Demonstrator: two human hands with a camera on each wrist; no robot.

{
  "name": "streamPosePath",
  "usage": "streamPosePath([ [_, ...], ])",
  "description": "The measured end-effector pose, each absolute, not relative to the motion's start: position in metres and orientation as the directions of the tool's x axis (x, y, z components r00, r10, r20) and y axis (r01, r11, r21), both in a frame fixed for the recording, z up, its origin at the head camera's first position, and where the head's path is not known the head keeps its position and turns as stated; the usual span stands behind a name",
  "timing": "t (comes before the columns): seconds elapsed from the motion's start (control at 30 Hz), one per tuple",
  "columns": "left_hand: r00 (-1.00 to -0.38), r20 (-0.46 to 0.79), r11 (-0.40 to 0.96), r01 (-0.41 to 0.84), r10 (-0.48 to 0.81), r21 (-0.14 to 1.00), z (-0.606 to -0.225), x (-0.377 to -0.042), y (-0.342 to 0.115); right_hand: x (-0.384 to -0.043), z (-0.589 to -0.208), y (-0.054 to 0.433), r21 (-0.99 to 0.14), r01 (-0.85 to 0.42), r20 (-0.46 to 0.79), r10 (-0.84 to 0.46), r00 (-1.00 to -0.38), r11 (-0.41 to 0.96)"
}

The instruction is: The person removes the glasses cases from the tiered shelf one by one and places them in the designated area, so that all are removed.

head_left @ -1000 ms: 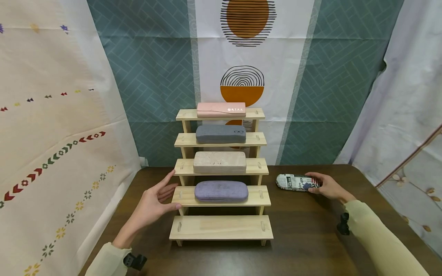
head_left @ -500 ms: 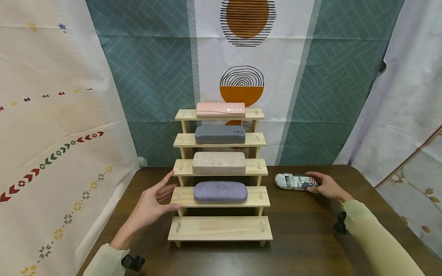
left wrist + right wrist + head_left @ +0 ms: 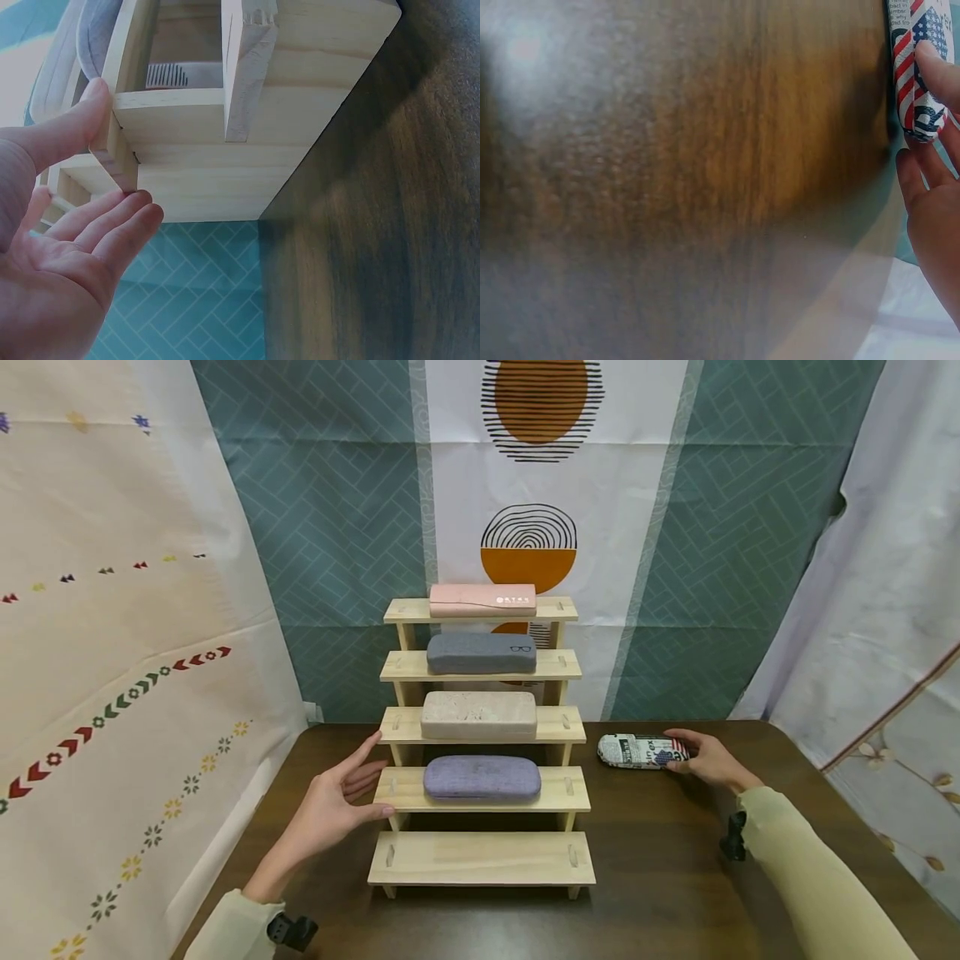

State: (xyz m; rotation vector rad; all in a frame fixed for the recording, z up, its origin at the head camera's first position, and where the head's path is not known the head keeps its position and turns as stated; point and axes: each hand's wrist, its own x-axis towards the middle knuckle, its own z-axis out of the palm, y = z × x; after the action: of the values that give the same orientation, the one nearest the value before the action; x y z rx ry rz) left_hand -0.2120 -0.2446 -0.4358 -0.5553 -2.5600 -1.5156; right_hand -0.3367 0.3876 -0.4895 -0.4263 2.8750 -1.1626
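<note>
A five-tier wooden display stand [image 3: 482, 857] is in the middle of the table. My left hand [image 3: 326, 814] holds its left side; in the left wrist view the thumb [image 3: 96, 105] lies on a board's front edge and the fingers [image 3: 127, 225] touch its end. My right hand [image 3: 708, 760] grips the right end of a newspaper-print glasses case [image 3: 630, 752], thumb on one side and fingers on the other. The case's far end is cut off in the right wrist view. Whether it is touching the table is unclear.
The upper tiers each bear a glasses case: pink [image 3: 482, 602], grey-blue [image 3: 480, 653], beige [image 3: 478, 714] and purple [image 3: 482, 777]. Patterned cloths hang behind and on both sides of the dark wooden table [image 3: 660, 877].
My right hand and the newspaper-print case have shifted very slightly away from me. The left hand keeps its place on the stand.
</note>
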Motion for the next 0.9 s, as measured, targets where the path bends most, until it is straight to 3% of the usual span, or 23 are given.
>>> streamPosePath([
  [0.9,-0.931,0.267,0.414,0.351,0.248,0.840,-0.434,-0.210,-0.243,-0.349,-0.492,0.384,-0.670,-0.246,0.090,-0.252,-0.963,0.700],
])
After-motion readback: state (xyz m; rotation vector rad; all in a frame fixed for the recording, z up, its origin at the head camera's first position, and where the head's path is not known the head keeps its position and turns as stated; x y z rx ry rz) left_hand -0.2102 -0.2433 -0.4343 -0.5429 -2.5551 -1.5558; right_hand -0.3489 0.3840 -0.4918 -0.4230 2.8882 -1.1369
